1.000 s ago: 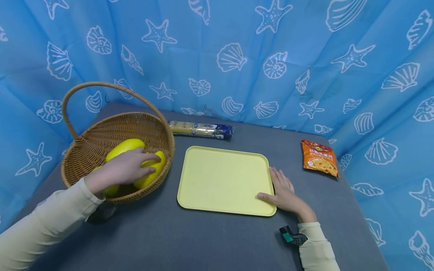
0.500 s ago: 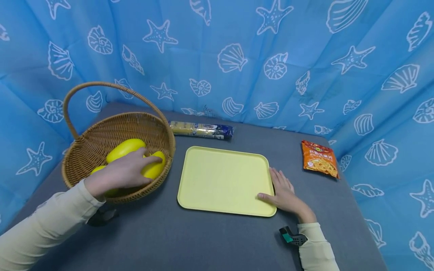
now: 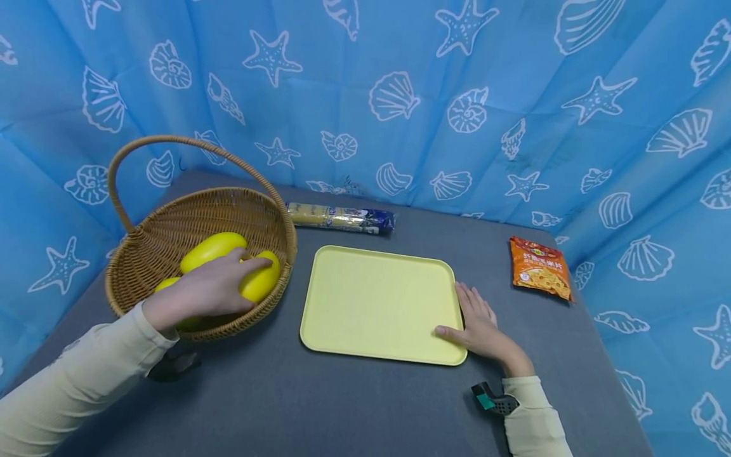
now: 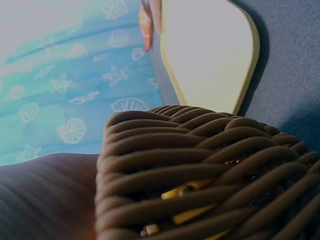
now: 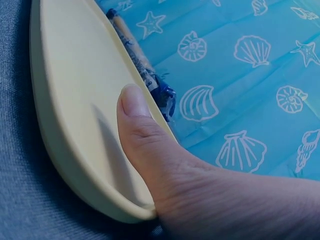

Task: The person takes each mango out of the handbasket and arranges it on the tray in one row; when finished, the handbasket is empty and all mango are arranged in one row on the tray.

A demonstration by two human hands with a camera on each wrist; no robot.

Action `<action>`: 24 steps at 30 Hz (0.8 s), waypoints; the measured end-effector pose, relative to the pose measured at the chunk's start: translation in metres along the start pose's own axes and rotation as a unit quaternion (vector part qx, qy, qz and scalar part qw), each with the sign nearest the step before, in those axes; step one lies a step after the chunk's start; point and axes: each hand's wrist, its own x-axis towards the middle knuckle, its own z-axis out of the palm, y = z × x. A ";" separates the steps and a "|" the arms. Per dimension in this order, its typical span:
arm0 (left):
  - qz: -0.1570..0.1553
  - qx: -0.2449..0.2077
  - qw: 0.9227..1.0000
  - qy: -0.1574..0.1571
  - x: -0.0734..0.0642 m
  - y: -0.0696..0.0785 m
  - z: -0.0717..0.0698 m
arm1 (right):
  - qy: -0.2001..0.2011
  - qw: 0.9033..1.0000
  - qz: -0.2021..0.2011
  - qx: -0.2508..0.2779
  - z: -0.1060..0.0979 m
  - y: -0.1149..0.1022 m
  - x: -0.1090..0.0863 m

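Note:
In the head view a wicker basket (image 3: pixel 171 235) with a tall arched handle stands on the left and holds several smooth yellow mangoes. Inside it my left hand (image 3: pixel 214 285) curls its fingers and thumb round the mango (image 3: pixel 263 277) nearest the right wall. Another mango (image 3: pixel 214 249) lies just behind that hand; one more is partly covered by it. The left wrist view mostly shows woven basket wall (image 4: pixel 200 165), so the grip is hidden there. My right hand (image 3: pixel 480 327) rests at the right edge of a pale yellow tray (image 3: pixel 382 304), fingers straight, thumb over the rim.
A long clear-and-blue packet (image 3: pixel 342 218) lies behind the tray, by the basket. An orange snack bag (image 3: pixel 539 268) is at the right on the grey table (image 3: pixel 354 406). A blue seashell curtain (image 3: pixel 422 152) bounds the back and sides.
My left fingers have drawn in round the right-hand mango, which has shifted slightly up in the basket. My right hand and the tray stay where they were.

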 end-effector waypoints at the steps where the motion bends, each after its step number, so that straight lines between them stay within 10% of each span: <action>1: -0.004 -0.002 1.000 0.000 0.000 0.000 0.000 | 0.000 1.000 0.001 -0.002 0.000 0.000 0.000; 10: -0.021 -0.041 0.998 0.033 -0.009 -0.001 -0.007 | 0.000 1.000 0.001 0.000 -0.002 -0.002 -0.001; 24: -0.040 -0.081 0.981 0.171 -0.054 0.027 -0.016 | 0.004 1.000 -0.002 0.008 0.000 -0.001 -0.001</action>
